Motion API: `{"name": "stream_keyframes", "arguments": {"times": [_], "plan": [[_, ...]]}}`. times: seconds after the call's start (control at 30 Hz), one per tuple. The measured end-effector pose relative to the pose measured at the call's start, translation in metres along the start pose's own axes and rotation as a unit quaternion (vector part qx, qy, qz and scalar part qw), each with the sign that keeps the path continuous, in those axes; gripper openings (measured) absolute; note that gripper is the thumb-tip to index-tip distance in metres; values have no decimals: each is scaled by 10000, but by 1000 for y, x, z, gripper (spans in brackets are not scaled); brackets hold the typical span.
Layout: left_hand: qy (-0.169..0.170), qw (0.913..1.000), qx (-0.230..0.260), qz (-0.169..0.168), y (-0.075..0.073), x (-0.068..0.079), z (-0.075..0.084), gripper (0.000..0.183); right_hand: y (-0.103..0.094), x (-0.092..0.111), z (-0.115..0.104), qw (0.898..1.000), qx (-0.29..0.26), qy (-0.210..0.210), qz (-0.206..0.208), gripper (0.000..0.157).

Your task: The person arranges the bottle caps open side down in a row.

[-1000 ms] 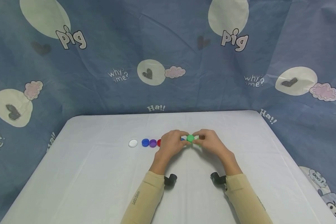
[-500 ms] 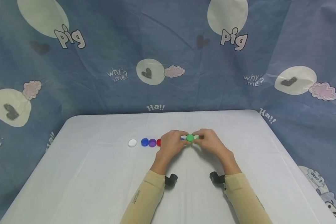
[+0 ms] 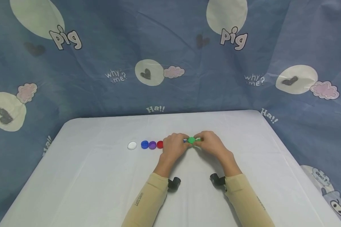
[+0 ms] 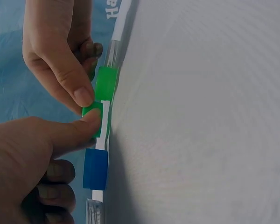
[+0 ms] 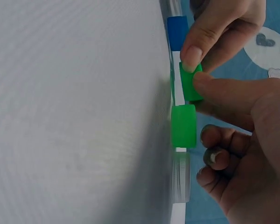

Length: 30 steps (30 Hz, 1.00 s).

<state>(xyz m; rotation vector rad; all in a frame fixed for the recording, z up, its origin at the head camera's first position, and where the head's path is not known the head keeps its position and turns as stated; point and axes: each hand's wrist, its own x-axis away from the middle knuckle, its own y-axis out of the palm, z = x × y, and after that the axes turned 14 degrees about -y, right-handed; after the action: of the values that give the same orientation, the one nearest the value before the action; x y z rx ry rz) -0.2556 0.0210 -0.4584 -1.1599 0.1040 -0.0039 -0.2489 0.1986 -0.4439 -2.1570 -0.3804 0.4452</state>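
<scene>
"What has just changed?"

"Very little. The left hand (image 3: 174, 145) and right hand (image 3: 211, 143) still pinch one green cap (image 3: 191, 140) between them, as they did a second ago. Only the head view has shifted slightly."

"Where is the green cap?"

"Between a blue cap (image 4: 95, 169) on its left and a second green cap (image 4: 106, 84) on its right. It looks slightly raised; I can't tell whether it touches the table (image 3: 102, 189)."

"Meaning?"

"I'd judge the handling unfinished: neither hand has let go."

Fingers (image 5: 193, 56) partly hide a green piece (image 5: 187, 87), while both sleeves (image 3: 146, 200) run off the bottom edge
</scene>
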Motion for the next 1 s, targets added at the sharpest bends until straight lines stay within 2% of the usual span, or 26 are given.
{"name": "stream_keyframes", "arguments": {"times": [0.43,0.73,1.0], "plan": [[-109,9996,-5,-253,2,0,1,23,3,0,-3,9991,419,37,-103,24],[-106,9996,-62,-264,0,1,2,27,3,1,-1,9989,426,154,-150,28],[-233,9990,-151,-348,-7,3,1,41,4,-1,-1,9992,372,114,-128,35]]}}
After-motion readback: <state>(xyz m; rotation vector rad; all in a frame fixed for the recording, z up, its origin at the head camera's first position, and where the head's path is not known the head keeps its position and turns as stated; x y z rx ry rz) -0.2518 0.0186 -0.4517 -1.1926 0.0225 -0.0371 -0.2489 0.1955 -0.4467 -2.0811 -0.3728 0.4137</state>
